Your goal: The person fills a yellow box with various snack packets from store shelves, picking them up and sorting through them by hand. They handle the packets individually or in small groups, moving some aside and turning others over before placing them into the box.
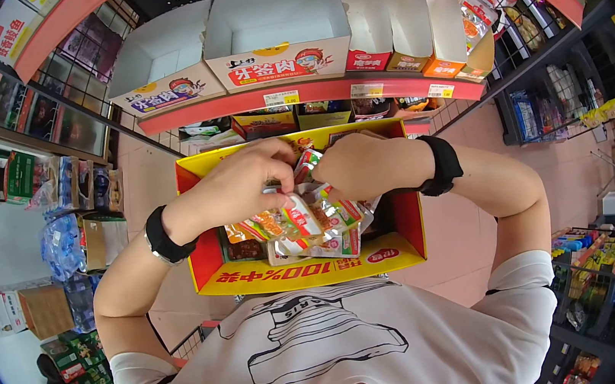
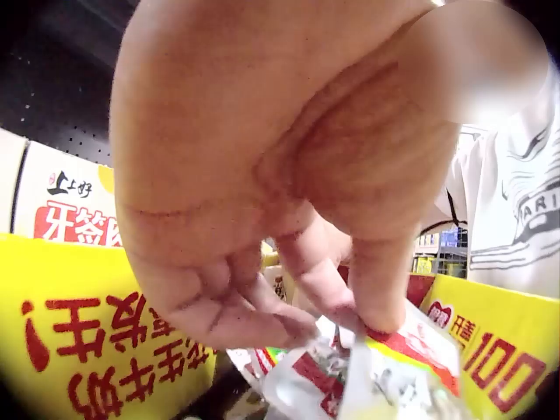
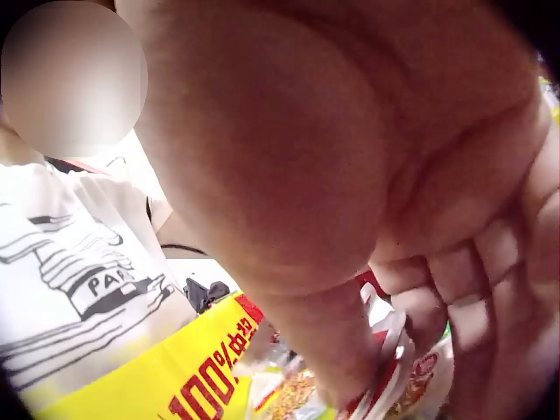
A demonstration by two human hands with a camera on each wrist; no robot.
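A yellow carton with red inner walls (image 1: 215,283) stands in front of the torso, with several small clear snack packets (image 1: 339,246) heaped in it. My left hand (image 1: 237,185) reaches in from the left; its thumb and fingers pinch the top of a packet with a white, red and yellow header (image 1: 300,222). From the right comes my right hand (image 1: 369,165), low over the heap. In the right wrist view its thumb and index finger pinch a red-and-white packet (image 3: 394,354). The right fingertips are hidden in the head view.
Beyond the carton, a shelf with a red front rail (image 1: 236,107) carries open white display boxes (image 1: 275,23) and a tray of packets (image 1: 477,21) at its right end. Goods racks (image 1: 579,89) stand to the right. Blue-wrapped packs (image 1: 60,241) and cartons are on the left.
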